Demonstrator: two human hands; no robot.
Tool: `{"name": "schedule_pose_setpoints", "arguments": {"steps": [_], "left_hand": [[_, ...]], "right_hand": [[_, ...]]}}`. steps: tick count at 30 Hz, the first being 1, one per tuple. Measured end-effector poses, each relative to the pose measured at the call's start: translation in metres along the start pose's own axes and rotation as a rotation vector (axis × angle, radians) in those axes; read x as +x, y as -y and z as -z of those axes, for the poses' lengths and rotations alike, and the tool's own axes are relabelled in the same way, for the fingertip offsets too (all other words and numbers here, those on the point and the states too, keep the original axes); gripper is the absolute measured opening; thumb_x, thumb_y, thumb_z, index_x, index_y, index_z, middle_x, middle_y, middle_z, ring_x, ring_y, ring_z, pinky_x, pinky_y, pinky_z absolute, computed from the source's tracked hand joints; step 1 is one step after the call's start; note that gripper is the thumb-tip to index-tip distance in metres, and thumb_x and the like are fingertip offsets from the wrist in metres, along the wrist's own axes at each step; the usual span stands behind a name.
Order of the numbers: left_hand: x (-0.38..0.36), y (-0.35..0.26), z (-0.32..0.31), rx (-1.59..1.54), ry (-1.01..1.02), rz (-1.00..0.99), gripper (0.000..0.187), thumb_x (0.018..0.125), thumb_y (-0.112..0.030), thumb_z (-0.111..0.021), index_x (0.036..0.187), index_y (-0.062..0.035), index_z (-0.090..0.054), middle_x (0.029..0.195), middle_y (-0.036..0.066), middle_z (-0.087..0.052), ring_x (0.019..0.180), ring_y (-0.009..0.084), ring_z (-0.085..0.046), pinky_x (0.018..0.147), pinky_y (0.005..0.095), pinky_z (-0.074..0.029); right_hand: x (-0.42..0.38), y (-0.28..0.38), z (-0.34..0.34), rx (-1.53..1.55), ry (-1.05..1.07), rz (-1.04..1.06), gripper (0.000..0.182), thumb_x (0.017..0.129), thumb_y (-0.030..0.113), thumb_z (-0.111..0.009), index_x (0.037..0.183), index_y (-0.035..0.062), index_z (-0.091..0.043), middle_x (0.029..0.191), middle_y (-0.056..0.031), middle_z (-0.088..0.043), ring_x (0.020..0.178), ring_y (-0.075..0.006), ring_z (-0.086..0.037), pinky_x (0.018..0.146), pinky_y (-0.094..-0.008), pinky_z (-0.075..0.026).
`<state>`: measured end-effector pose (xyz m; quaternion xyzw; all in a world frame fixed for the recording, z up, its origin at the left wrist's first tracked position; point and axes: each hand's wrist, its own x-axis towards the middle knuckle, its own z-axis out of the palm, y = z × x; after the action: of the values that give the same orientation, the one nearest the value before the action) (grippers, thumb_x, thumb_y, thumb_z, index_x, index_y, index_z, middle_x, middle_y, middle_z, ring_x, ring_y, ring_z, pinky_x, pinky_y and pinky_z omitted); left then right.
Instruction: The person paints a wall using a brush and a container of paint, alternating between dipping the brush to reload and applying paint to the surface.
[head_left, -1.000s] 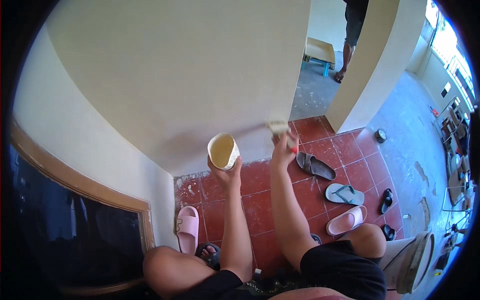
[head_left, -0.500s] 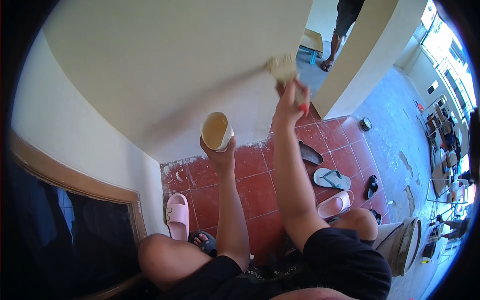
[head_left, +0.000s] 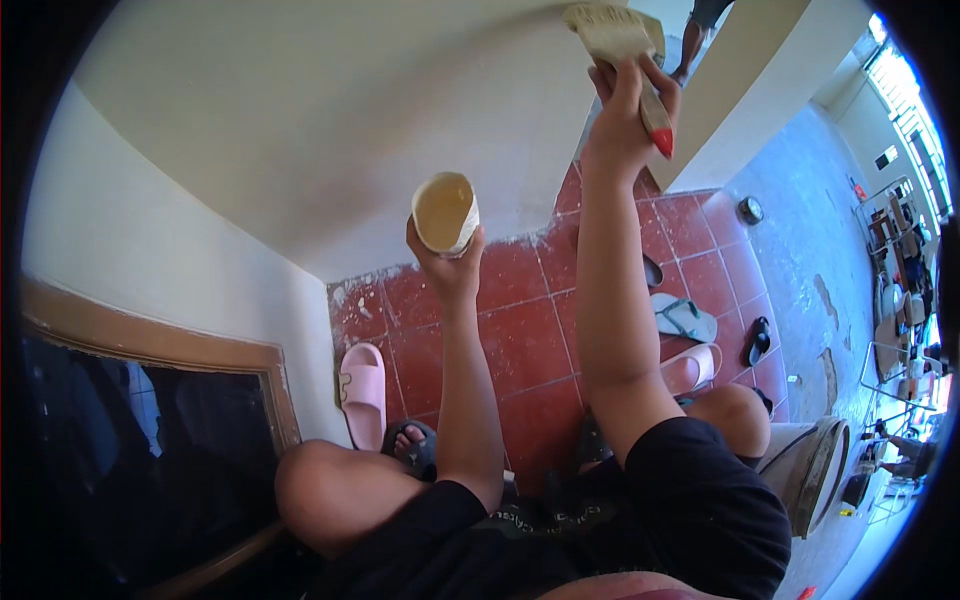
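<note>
A wall [head_left: 330, 130] is rising leftward of the right hand [head_left: 620, 125]; its fingers are gripping a brush [head_left: 614, 40], bristles pointing beyond them, handle slanting back and rightward; lower left of them, the left hand [head_left: 450, 272] is gripping a cup [head_left: 469, 230].

Below you, the red tiled floor [head_left: 525, 345], specked with white, bears a pink slide [head_left: 366, 400] leftward, a pale flip-flop [head_left: 688, 320] and a black sandal [head_left: 759, 341] rightward

Single head-worn view, facing forward and down.
</note>
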<state>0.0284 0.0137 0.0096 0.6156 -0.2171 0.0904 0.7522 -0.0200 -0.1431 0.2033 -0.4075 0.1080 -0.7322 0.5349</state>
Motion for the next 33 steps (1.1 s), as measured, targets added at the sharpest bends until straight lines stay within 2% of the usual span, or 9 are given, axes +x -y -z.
{"name": "schedule_pose_setpoints", "arguments": {"steps": [3, 6, 11, 15, 20, 24, 27, 31, 33], "left_hand": [[-0.005, -0.004, -0.001, 0.018, 0.048, 0.015, 0.085, 0.069, -0.015, -0.08, 0.135, -0.0024, -0.028, 0.128, 0.015, -0.043, 0.117, 0.025, -0.048, 0.098, 0.0382, -0.041], [-0.011, 0.007, 0.0, -0.038, 0.059, 0.085, 0.086, 0.069, -0.013, -0.08, 0.136, -0.0017, -0.027, 0.129, 0.014, -0.043, 0.117, 0.0252, -0.048, 0.098, 0.0386, -0.041], [-0.03, 0.006, 0.003, 0.171, 0.121, 0.117, 0.085, 0.068, -0.012, -0.081, 0.135, 0.0001, -0.029, 0.128, 0.015, -0.044, 0.116, 0.0248, -0.049, 0.098, 0.0385, -0.042], [-0.026, 0.009, 0.003, 0.09, 0.199, 0.035, 0.079, 0.068, -0.012, -0.082, 0.13, 0.0005, -0.036, 0.124, 0.013, -0.049, 0.114, 0.0235, -0.051, 0.098, 0.0382, -0.042], [-0.033, -0.001, 0.006, 0.035, 0.163, 0.153, 0.077, 0.067, -0.009, -0.081, 0.13, -0.0001, -0.037, 0.127, 0.013, -0.047, 0.116, 0.0235, -0.049, 0.099, 0.0382, -0.041], [-0.039, 0.02, 0.02, 0.272, 0.228, 0.028, 0.078, 0.069, -0.009, -0.08, 0.131, -0.0002, -0.035, 0.126, 0.013, -0.046, 0.117, 0.0236, -0.048, 0.098, 0.0384, -0.043], [-0.042, 0.015, 0.012, 0.085, 0.2, 0.061, 0.076, 0.068, -0.009, -0.08, 0.13, 0.0, -0.037, 0.126, 0.013, -0.046, 0.116, 0.0228, -0.049, 0.096, 0.0372, -0.044], [-0.048, 0.021, 0.016, 0.14, 0.196, 0.111, 0.071, 0.069, -0.009, -0.08, 0.127, 0.0002, -0.042, 0.123, 0.012, -0.05, 0.112, 0.022, -0.052, 0.095, 0.0364, -0.044], [-0.046, 0.015, 0.016, 0.132, 0.223, 0.112, 0.065, 0.069, -0.008, -0.079, 0.124, 0.0008, -0.046, 0.12, 0.012, -0.055, 0.108, 0.0212, -0.056, 0.095, 0.0359, -0.045]], "right_hand": [[-0.021, -0.037, 0.031, -0.017, 0.028, -0.093, 0.022, 0.087, 0.007, -0.062, 0.104, -0.0037, -0.053, 0.092, -0.0142, -0.061, 0.078, -0.0189, -0.065, 0.072, -0.03, -0.057], [-0.076, -0.095, 0.096, 0.042, -0.125, -0.331, 0.022, 0.088, 0.006, -0.061, 0.107, -0.0013, -0.053, 0.103, -0.0152, -0.06, 0.087, -0.0208, -0.065, 0.073, -0.0324, -0.057], [-0.175, -0.168, 0.199, -0.145, -0.256, -0.672, 0.022, 0.088, 0.007, -0.06, 0.109, 0.0006, -0.054, 0.099, -0.0129, -0.062, 0.086, -0.0184, -0.065, 0.069, -0.028, -0.055], [-0.193, -0.168, 0.222, -0.085, -0.235, -0.653, 0.022, 0.09, 0.01, -0.061, 0.109, 0.0019, -0.052, 0.096, -0.0118, -0.064, 0.086, -0.019, -0.066, 0.068, -0.0291, -0.056], [-0.121, -0.102, 0.148, 0.107, -0.192, -0.484, 0.024, 0.092, 0.009, -0.057, 0.113, 0.0005, -0.048, 0.105, -0.0149, -0.06, 0.091, -0.0234, -0.065, 0.073, -0.0342, -0.058], [-0.121, -0.123, 0.144, 0.127, -0.149, -0.419, 0.024, 0.092, 0.007, -0.057, 0.113, -0.0006, -0.048, 0.105, -0.0152, -0.059, 0.092, -0.0248, -0.065, 0.073, -0.0346, -0.058], [-0.155, -0.163, 0.186, 0.006, -0.159, -0.502, 0.022, 0.091, 0.006, -0.057, 0.111, -0.0021, -0.051, 0.104, -0.015, -0.06, 0.093, -0.0218, -0.065, 0.072, -0.032, -0.058], [-0.197, -0.195, 0.246, -0.19, -0.197, -0.69, 0.022, 0.091, 0.006, -0.058, 0.11, -0.0021, -0.051, 0.096, -0.0126, -0.063, 0.081, -0.017, -0.065, 0.066, -0.0273, -0.056], [-0.203, -0.195, 0.25, -0.163, -0.215, -0.647, 0.02, 0.091, 0.006, -0.058, 0.109, -0.0015, -0.052, 0.091, -0.0108, -0.063, 0.074, -0.0146, -0.063, 0.063, -0.0254, -0.053]]}}
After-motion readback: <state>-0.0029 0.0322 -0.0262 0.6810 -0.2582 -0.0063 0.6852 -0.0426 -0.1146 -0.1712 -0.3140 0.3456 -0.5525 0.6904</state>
